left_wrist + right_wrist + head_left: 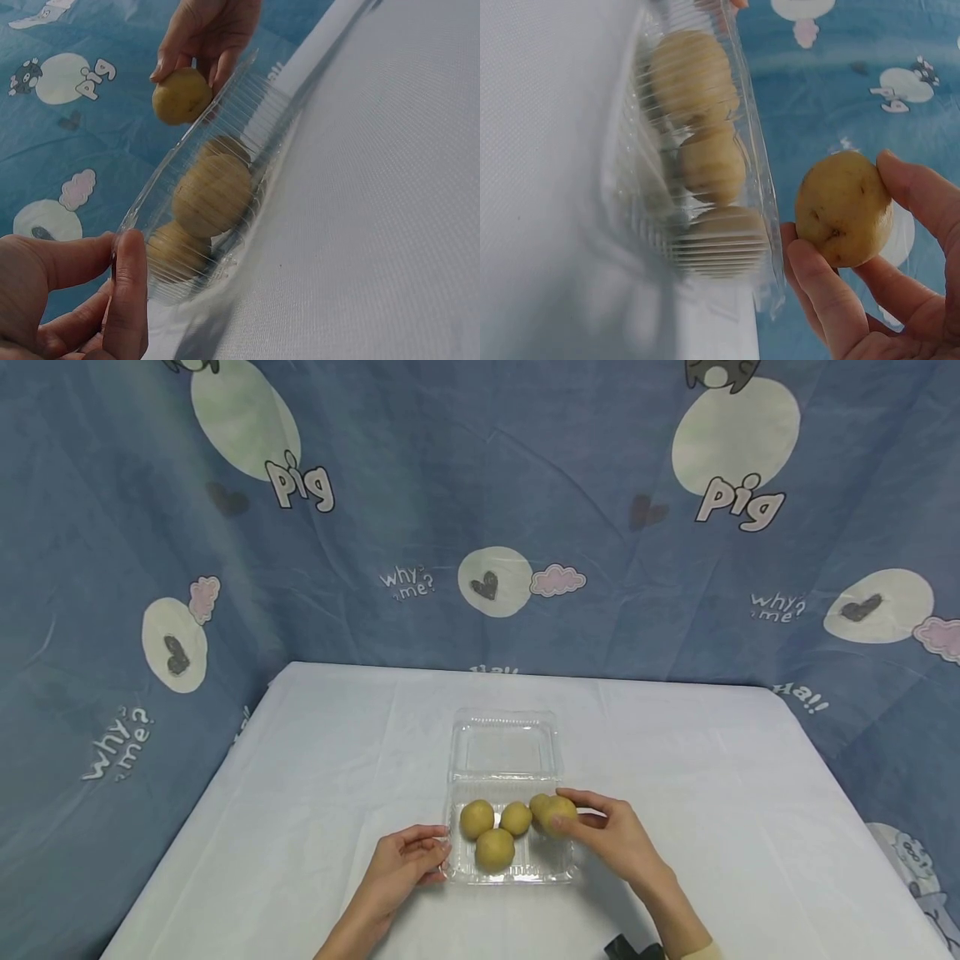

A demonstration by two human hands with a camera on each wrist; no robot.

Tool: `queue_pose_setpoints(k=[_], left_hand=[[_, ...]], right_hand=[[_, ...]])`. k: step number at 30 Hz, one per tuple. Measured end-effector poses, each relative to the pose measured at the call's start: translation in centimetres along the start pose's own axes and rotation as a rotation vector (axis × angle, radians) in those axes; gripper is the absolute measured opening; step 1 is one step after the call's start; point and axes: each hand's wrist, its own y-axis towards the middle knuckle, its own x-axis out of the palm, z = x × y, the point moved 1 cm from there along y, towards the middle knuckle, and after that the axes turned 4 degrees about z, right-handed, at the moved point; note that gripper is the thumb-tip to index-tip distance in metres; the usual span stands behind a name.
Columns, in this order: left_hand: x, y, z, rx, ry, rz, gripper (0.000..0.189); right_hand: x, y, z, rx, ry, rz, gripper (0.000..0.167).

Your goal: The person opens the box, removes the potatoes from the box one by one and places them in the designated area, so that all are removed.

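A clear plastic clamshell box lies with its lid folded back, away from the person. Several yellow-brown potatoes, among them a front one and a left one, sit in its base. My left hand pinches the left rim of the box between thumb and fingers. Over the box's right side, my right hand holds a potato between thumb and fingertips. That potato is raised above the rim in the left wrist view. Behind it in the head view, another potato is partly hidden.
A white cloth covers the table. Blue printed fabric hangs behind it and at the left. A black object shows beside the right forearm at the bottom edge.
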Motion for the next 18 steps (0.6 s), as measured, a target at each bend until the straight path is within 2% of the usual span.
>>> queue_pose_setpoints(k=[8,18], left_hand=[[0.0,0.1,0.0,0.004,0.001,-0.001,0.041],[0.0,0.3,-0.2,0.001,0.014,-0.002,0.040]], right_hand=[[-0.5,0.0,0.0,0.028,-0.007,0.055,0.051],[-1.3,0.2,0.0,0.031,-0.013,0.078,0.052]])
